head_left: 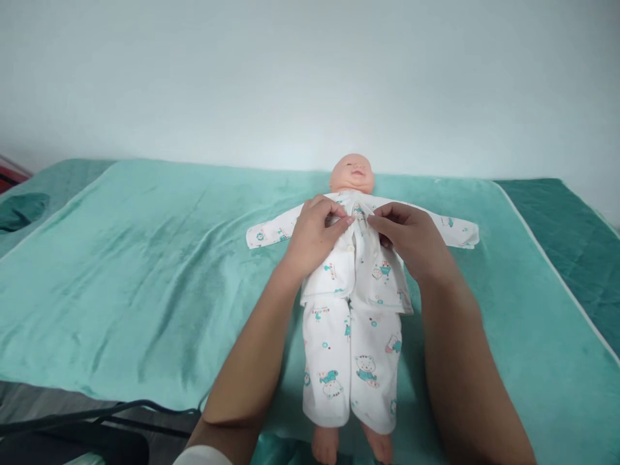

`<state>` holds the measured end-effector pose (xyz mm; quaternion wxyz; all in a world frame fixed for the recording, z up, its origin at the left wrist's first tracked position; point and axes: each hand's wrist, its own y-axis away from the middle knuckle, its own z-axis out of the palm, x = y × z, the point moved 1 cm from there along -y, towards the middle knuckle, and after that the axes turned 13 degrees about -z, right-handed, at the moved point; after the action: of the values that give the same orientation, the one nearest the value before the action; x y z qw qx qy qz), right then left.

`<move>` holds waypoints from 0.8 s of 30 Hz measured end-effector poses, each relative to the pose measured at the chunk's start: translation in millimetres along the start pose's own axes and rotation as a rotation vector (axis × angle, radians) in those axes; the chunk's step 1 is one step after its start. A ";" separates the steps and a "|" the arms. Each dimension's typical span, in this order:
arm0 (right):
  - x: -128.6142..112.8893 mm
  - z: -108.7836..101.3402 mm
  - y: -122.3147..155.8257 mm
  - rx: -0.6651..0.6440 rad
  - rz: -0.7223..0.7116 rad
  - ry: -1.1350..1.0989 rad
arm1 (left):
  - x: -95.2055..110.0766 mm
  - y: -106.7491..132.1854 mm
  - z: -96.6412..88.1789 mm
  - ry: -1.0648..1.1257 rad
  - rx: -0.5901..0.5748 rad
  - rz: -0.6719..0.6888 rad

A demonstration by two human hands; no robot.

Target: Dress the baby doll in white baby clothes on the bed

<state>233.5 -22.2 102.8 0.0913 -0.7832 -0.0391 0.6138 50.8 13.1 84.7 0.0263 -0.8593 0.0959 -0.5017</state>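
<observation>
A baby doll (352,172) lies on its back, head away from me, arms stretched out to both sides. It wears a white printed jacket (385,271) and matching trousers (372,361), with its bare feet showing below. At the upper chest, my left hand (322,229) pinches the jacket's front edge on the left side of the opening. My right hand (404,232) pinches the other front edge across from it. Below the hands the jacket front hangs partly apart. Whether a fastener sits between the fingers is too small to tell.
Under the doll spreads a light green blanket (121,278), wrinkled on the left, over a darker green cover (566,239). A pale wall (242,84) rises behind. Black cables (121,410) run along the lower left, beside the grey floor.
</observation>
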 end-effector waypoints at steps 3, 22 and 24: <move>-0.5 1.6 0.5 0.012 0.001 -0.043 | 2.9 1.2 -2.8 -0.039 -0.003 0.008; -2.5 5.6 2.0 -0.073 -0.035 -0.102 | 11.8 7.3 -3.8 0.448 -0.213 -0.250; -2.3 4.5 2.3 -0.083 -0.033 -0.095 | 10.2 6.7 -4.7 0.462 -0.213 -0.253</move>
<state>228.5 -24.5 103.5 0.0671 -0.7554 -0.0818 0.6466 50.7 4.8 94.8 -0.1494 -0.7252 0.0436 -0.6708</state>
